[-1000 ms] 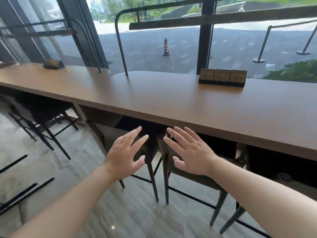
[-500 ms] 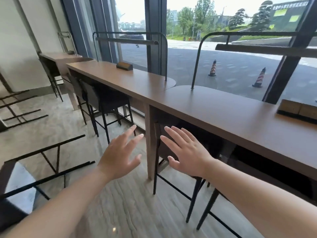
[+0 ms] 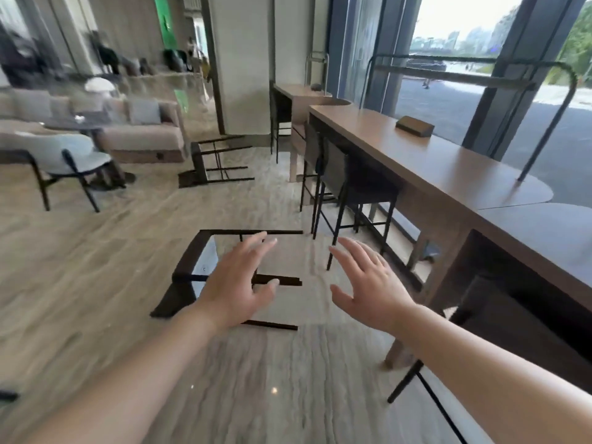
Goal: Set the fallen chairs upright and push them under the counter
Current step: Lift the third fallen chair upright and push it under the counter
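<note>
A black bar chair (image 3: 187,277) lies on its side on the floor just ahead, its thin legs pointing right. My left hand (image 3: 238,285) hovers above its legs, fingers spread, holding nothing. To the right of that chair my right hand (image 3: 368,286) is also held out with fingers apart and empty. A second fallen chair (image 3: 205,165) lies farther back near a white pillar. The long wooden counter (image 3: 448,174) runs along the window on the right, with two upright chairs (image 3: 352,184) tucked under it.
A sofa (image 3: 141,136) and a light armchair (image 3: 61,158) stand at the left. Another counter section (image 3: 301,94) with a chair is at the far end. A small dark box (image 3: 415,125) rests on the counter. Chair legs (image 3: 416,379) show under the counter at the right.
My view has swung left from the counter to the open floor, bringing the fallen chairs into sight. Both hands stay raised and empty, now over the near fallen chair.
</note>
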